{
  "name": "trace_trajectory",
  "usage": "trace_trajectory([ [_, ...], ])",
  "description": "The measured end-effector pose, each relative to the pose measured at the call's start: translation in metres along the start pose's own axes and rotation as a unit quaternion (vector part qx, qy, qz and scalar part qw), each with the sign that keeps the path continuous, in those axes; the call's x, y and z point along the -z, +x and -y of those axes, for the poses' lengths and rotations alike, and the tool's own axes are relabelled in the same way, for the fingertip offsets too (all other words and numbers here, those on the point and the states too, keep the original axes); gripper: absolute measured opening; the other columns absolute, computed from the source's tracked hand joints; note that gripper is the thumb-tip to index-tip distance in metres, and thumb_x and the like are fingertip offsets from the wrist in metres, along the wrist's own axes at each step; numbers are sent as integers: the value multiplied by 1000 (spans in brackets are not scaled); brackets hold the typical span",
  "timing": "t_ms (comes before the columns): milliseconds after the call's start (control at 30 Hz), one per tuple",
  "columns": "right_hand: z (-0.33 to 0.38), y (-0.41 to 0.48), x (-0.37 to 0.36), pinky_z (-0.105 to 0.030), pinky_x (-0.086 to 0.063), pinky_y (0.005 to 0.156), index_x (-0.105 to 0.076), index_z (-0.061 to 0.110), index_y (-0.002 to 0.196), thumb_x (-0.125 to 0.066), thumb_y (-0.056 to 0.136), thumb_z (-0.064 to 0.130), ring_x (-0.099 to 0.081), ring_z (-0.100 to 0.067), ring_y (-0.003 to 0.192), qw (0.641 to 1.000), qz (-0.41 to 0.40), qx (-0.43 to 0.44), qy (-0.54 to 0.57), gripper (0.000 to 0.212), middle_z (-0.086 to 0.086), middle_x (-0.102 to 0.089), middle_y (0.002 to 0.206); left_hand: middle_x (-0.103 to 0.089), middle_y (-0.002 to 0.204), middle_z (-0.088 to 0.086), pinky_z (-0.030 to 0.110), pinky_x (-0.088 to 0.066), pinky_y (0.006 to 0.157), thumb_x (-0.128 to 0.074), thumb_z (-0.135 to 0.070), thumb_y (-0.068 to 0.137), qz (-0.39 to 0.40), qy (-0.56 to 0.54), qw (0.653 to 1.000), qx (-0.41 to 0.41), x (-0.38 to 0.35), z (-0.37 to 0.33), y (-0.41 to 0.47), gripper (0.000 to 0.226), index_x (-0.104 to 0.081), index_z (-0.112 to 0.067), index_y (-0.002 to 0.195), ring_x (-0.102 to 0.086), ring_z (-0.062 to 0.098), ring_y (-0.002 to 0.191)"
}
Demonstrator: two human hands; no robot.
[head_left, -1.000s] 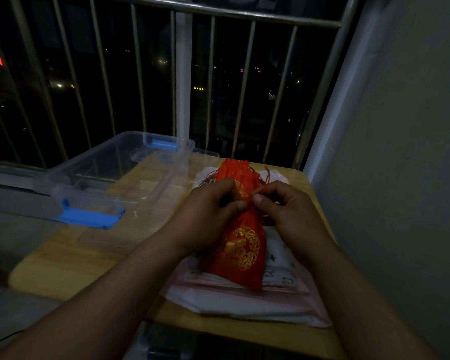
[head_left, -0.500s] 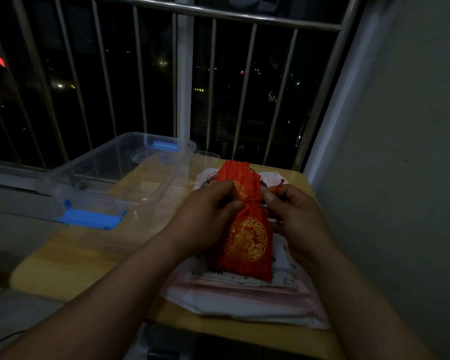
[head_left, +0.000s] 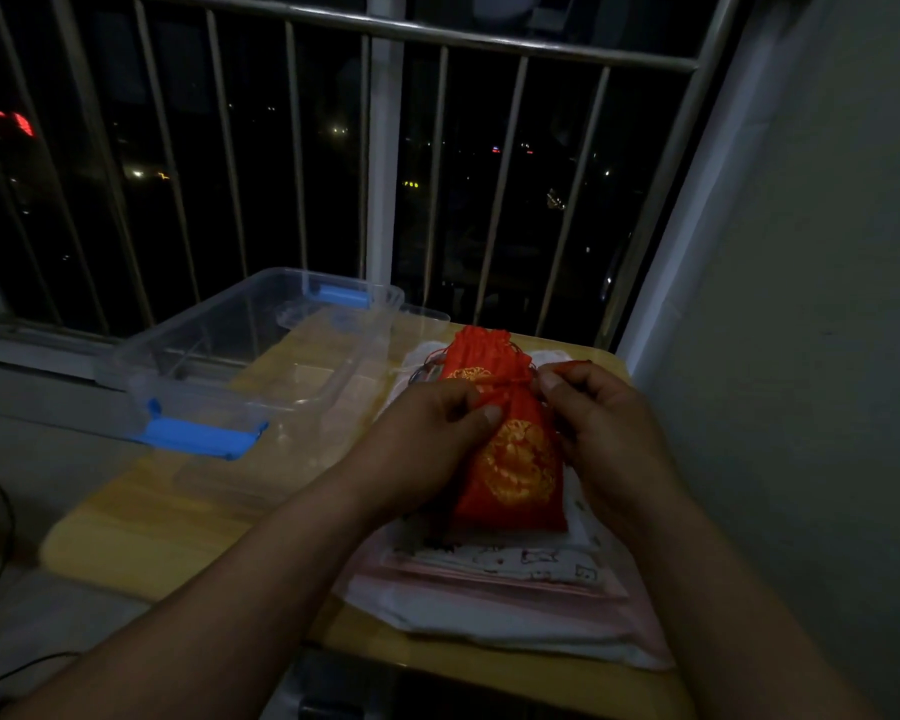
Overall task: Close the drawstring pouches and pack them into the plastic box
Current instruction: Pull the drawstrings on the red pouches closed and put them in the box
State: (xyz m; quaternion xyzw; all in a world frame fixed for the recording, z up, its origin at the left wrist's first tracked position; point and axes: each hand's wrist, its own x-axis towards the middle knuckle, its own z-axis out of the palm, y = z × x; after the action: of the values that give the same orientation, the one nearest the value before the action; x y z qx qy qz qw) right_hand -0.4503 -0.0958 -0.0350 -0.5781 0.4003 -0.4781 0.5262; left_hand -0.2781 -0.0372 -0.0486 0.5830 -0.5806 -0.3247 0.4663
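While the red pouch [head_left: 518, 459] is lying on the pale cloth stack [head_left: 494, 589], the left hand [head_left: 427, 433] is gripping its neck and the right hand [head_left: 609, 423] is pinching the drawstring [head_left: 510, 383]; the plastic box [head_left: 240, 350] is standing apparently empty alongside, so packing is not yet begun

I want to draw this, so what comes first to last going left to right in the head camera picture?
Clear plastic box with blue latches → left hand → red drawstring pouch with gold pattern → right hand → grey wall.
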Motion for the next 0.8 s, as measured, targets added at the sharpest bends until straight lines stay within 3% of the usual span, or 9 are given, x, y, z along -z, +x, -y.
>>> trace_trajectory([
  [133,8,-7,7,-35,-58,77,-75,20,113,-60,101,40,-77,-17,94,989,122,-83,-31,28,-3,-80,105,-77,97,3,52,-60,88,-55,-35,105,-82,-59,995,-18,-2,-3,3,23,-70,-17,103,-75,22,92],
  [267,9,-12,9,-26,-45,53,-73,12,111,-65,98,33,-67,-14,60,980,125,-80,-133,25,-2,-77,79,-77,86,-7,29,-58,74,-51,-30,108,-135,-110,985,-7,-7,-5,2,25,-71,-25,95,-74,8,80],
  [367,18,-8,2,-31,-51,58,-72,13,114,-65,100,26,-68,-20,66,994,56,-61,-70,21,-6,-79,85,-77,86,3,45,-60,82,-40,-39,109,-176,-133,975,13,-9,-6,0,34,-71,-26,104,-74,19,83],
  [467,38,2,-18,-35,-56,70,-71,18,107,-63,101,28,-73,-21,71,999,2,-51,-12,14,-3,-80,86,-75,89,9,55,-59,86,-36,-29,109,-191,-160,968,42,-9,-2,4,31,-67,-25,112,-73,24,85],
  [633,70,19,-91,-23,-43,43,-68,7,102,-64,101,25,-58,-15,49,997,66,-25,-10,19,-5,-67,60,-75,106,-4,50,-59,91,-40,-24,103,-192,-147,969,57,-6,5,3,30,-66,-31,117,-72,15,96],
  [733,79,28,-139,-21,-46,42,-65,3,106,-63,102,30,-62,-15,47,991,126,-44,-1,27,-13,-69,67,-75,96,-3,53,-59,85,-43,-35,95,-196,-102,974,57,-1,5,4,27,-66,-31,109,-72,17,87],
  [800,79,31,-155,-24,-50,47,-62,0,112,-61,102,42,-68,-19,57,986,151,-63,-23,42,-14,-71,80,-75,92,-4,52,-59,80,-44,-37,91,-191,-76,977,56,2,9,7,27,-65,-31,106,-72,18,83],
])
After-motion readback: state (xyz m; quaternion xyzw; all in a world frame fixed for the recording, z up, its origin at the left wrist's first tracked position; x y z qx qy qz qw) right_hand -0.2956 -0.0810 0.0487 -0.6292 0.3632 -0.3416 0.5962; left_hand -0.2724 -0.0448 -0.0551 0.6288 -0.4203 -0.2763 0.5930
